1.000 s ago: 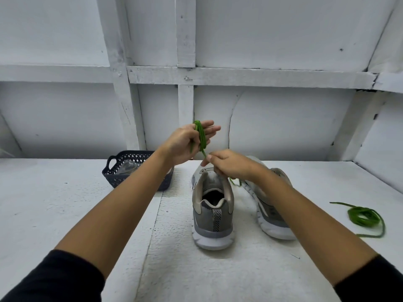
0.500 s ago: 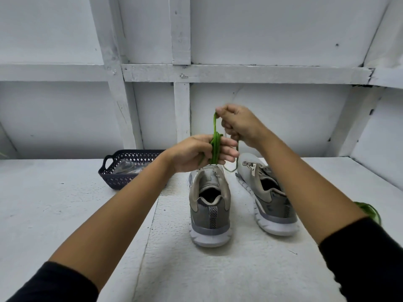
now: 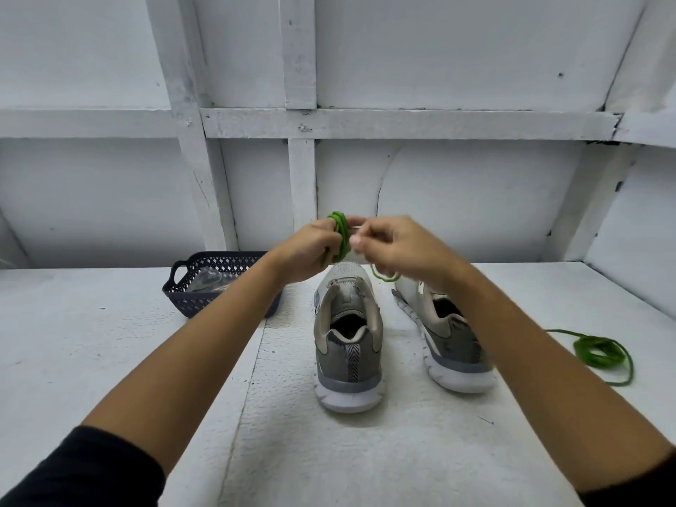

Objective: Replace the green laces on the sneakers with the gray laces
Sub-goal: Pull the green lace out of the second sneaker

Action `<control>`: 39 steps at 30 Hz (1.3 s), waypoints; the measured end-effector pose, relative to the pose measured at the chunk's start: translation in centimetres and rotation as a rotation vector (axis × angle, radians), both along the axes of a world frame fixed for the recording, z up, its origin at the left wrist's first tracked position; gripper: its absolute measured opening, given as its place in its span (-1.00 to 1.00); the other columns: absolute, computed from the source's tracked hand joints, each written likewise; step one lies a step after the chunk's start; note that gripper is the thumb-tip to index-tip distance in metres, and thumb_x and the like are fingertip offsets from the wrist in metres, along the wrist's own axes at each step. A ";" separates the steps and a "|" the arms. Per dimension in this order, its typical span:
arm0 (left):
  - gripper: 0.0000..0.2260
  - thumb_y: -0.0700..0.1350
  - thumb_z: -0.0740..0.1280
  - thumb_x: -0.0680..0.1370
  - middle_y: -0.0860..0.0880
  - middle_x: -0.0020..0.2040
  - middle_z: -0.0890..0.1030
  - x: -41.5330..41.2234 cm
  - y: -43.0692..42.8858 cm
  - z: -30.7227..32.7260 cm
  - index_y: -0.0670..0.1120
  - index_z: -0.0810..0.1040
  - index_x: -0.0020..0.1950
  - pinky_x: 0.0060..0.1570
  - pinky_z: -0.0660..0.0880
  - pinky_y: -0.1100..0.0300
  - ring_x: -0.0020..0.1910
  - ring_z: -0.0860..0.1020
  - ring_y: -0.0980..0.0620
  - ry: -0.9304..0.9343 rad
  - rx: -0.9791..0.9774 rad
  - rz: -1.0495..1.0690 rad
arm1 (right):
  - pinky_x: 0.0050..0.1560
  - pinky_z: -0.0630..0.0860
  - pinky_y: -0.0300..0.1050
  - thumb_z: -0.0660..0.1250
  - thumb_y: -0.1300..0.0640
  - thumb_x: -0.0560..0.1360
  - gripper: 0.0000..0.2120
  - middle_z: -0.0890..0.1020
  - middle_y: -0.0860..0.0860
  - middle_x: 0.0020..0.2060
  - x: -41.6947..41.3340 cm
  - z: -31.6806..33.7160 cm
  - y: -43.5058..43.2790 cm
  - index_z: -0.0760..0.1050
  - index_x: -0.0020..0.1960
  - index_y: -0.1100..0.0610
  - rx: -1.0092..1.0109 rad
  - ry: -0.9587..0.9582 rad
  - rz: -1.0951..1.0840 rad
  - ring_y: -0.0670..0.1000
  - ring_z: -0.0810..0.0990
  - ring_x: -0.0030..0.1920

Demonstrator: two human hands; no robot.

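Near field: two gray sneakers, laces removed, on the white table [image 3: 109, 360]. Left sneaker [image 3: 347, 345] heel toward the viewer, long axis running straight away; right sneaker [image 3: 444, 334] beside it, toe angled away and to the left. Coiled green lace [image 3: 600, 351] flat on the table, right of the right sneaker, apart from it.

Mid field, above the toes: second green lace [image 3: 339, 234] wound in upright loops around the fingers of the left hand [image 3: 311, 250], curled within the coil. Right hand [image 3: 395, 243] pinched on the free end, a slack loop hanging beneath; lowered from its raised position half a second earlier, now level with the left hand.

Far left: dark basket [image 3: 190, 298], contents indistinct.
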State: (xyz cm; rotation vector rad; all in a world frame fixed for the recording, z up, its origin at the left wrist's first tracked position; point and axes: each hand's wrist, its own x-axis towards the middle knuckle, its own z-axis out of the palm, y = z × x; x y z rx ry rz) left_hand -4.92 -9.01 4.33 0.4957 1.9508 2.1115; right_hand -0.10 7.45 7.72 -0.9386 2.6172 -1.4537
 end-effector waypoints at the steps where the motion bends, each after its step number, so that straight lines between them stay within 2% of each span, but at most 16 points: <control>1: -0.64 -0.48 0.00 0.40 -0.07 -0.20 0.65 0.3 0.1 -0.1 -0.22 0.44 0.05 -0.12 0.47 0.33 -0.12 0.55 0.02 -0.010 -0.006 -0.017 | -0.45 0.35 -0.28 0.25 0.18 0.57 -0.82 0.43 -0.03 -0.43 0.0 1.1 0.3 0.47 -0.21 0.14 -0.046 0.010 0.013 -0.13 0.38 -0.49; 5: -0.54 -0.44 0.04 0.34 -0.13 0.01 0.65 1.2 0.2 -0.2 -0.25 0.43 0.20 0.07 0.52 0.25 0.08 0.61 0.00 -0.040 0.015 -0.192 | -0.55 0.24 -0.30 0.24 0.14 0.58 -0.80 0.36 -0.06 -0.48 -2.2 3.9 0.8 0.49 -0.21 0.11 -0.190 0.061 -0.008 -0.13 0.28 -0.55; 8: -0.53 -0.40 0.05 0.31 -0.17 0.05 0.64 1.7 0.8 0.4 -0.25 0.45 0.19 0.24 0.46 0.08 0.12 0.59 -0.07 -0.036 0.047 -0.299 | -0.51 0.20 -0.29 0.23 0.06 0.59 -0.79 0.36 -0.07 -0.47 -4.9 3.1 0.3 0.48 -0.20 0.07 -0.223 0.030 -0.095 -0.12 0.26 -0.53; 11: -0.53 -0.42 0.04 0.31 -0.19 0.03 0.65 2.0 1.2 0.9 -0.27 0.45 0.16 0.16 0.53 0.08 0.07 0.61 -0.09 -0.031 0.174 -0.355 | -0.46 0.28 -0.21 0.20 0.14 0.59 -0.80 0.46 0.03 -0.37 -6.7 0.0 0.0 0.48 -0.20 0.06 -0.157 -0.025 -0.144 -0.03 0.37 -0.42; 13: -0.53 -0.42 0.04 0.31 -0.21 0.04 0.64 1.8 1.1 1.2 -0.28 0.45 0.17 0.11 0.55 0.10 0.07 0.61 -0.10 -0.037 0.274 -0.322 | -0.53 0.26 -0.26 0.13 0.22 0.60 -0.74 0.45 0.01 -0.38 -6.5 -2.3 -0.2 0.45 -0.22 0.03 -0.039 -0.074 -0.160 -0.05 0.34 -0.42; 15: -0.53 -0.40 0.04 0.31 -0.19 0.06 0.64 1.4 0.8 1.5 -0.26 0.45 0.18 0.18 0.51 0.07 0.11 0.59 -0.09 -0.009 0.329 -0.228 | -0.54 0.27 -0.34 0.14 0.17 0.60 -0.76 0.42 -0.01 -0.38 -5.4 -4.2 -0.6 0.43 -0.22 0.04 0.047 -0.065 -0.162 -0.07 0.32 -0.43; 16: -0.53 -0.40 0.03 0.33 -0.16 0.08 0.63 1.1 0.6 1.6 -0.23 0.45 0.18 0.21 0.49 0.09 0.14 0.58 -0.07 0.013 0.320 -0.157 | -0.51 0.29 -0.35 0.16 0.13 0.61 -0.76 0.43 -0.01 -0.38 -4.8 -5.0 -0.8 0.45 -0.22 0.05 0.070 -0.051 -0.152 -0.07 0.34 -0.42; 19: -0.54 -0.43 -0.03 0.41 -0.12 0.14 0.59 0.2 -0.4 1.4 -0.18 0.45 0.18 0.25 0.40 0.13 0.19 0.54 -0.01 0.054 0.207 0.001 | -0.30 0.35 -0.19 0.18 0.05 0.60 -0.72 0.46 0.05 -0.39 -2.5 -5.4 -0.8 0.50 -0.24 0.06 0.140 0.021 -0.097 -0.03 0.40 -0.37; 22: -0.51 -0.36 0.07 0.29 -0.14 0.12 0.59 0.0 -1.0 0.7 -0.18 0.46 0.18 0.30 0.36 0.08 0.18 0.53 -0.05 -0.003 0.144 -0.020 | -0.43 0.31 -0.31 0.20 0.05 0.60 -0.69 0.46 -0.08 -0.46 -0.5 -2.8 -0.2 0.48 -0.30 0.08 0.003 -0.038 -0.014 -0.16 0.36 -0.50; 24: -0.52 -0.37 0.07 0.26 -0.15 0.02 0.61 0.4 -0.8 0.3 -0.20 0.45 0.15 0.21 0.43 0.11 0.09 0.56 -0.04 -0.042 0.145 -0.083 | -0.50 0.27 -0.35 0.23 0.09 0.58 -0.75 0.47 -0.17 -0.47 -0.1 -0.4 0.2 0.47 -0.25 0.11 -0.069 -0.044 0.000 -0.19 0.33 -0.52; 26: -0.53 -0.39 0.06 0.26 -0.13 -0.04 0.66 0.7 -0.4 0.0 -0.22 0.45 0.14 0.12 0.52 0.18 0.05 0.61 -0.02 -0.058 0.129 -0.156 | -0.48 0.27 -0.28 0.24 0.11 0.57 -0.79 0.45 -0.07 -0.43 -0.8 1.5 0.4 0.48 -0.22 0.11 -0.103 0.014 -0.026 -0.15 0.32 -0.50; 29: -0.52 -0.39 0.06 0.30 -0.15 0.03 0.66 1.1 0.2 -0.3 -0.24 0.43 0.19 0.15 0.51 0.16 0.10 0.61 -0.06 -0.095 0.107 -0.260 | -0.49 0.24 -0.26 0.25 0.09 0.57 -0.80 0.39 -0.03 -0.41 -3.1 2.8 0.4 0.49 -0.21 0.09 -0.144 0.057 -0.085 -0.11 0.29 -0.49; 32: -0.53 -0.40 0.05 0.33 -0.17 0.06 0.64 1.5 0.7 -0.2 -0.26 0.42 0.21 0.16 0.51 0.13 0.10 0.61 -0.07 -0.104 0.095 -0.353 | -0.53 0.20 -0.28 0.27 0.05 0.56 -0.81 0.38 -0.02 -0.41 -5.2 1.9 0.2 0.48 -0.19 0.08 -0.161 -0.002 -0.088 -0.12 0.27 -0.52; 35: -0.53 -0.41 0.04 0.32 -0.20 0.03 0.64 1.6 0.9 0.2 -0.27 0.43 0.19 0.16 0.50 0.09 0.06 0.62 -0.10 -0.111 0.190 -0.404 | -0.52 0.32 -0.29 0.24 0.15 0.57 -0.85 0.48 -0.01 -0.41 -6.3 -1.0 0.1 0.50 -0.16 0.09 -0.246 -0.131 -0.104 -0.16 0.41 -0.54; 37: -0.53 -0.40 0.04 0.32 -0.22 0.04 0.64 1.4 0.7 0.5 -0.29 0.42 0.20 0.19 0.49 0.06 0.07 0.61 -0.12 -0.087 0.262 -0.379 | -0.52 0.24 -0.30 0.15 0.22 0.58 -0.77 0.49 -0.05 -0.44 -6.0 -3.2 0.0 0.51 -0.14 0.03 -0.215 -0.213 -0.137 -0.15 0.38 -0.54; 39: -0.54 -0.38 0.04 0.33 -0.20 0.05 0.64 0.8 0.3 0.7 -0.27 0.44 0.20 0.20 0.50 0.07 0.09 0.60 -0.12 -0.062 0.333 -0.282 | -0.51 0.14 -0.29 0.17 0.15 0.59 -0.77 0.40 -0.05 -0.45 -5.3 -5.1 -0.2 0.51 -0.19 0.04 -0.139 -0.216 -0.171 -0.13 0.27 -0.52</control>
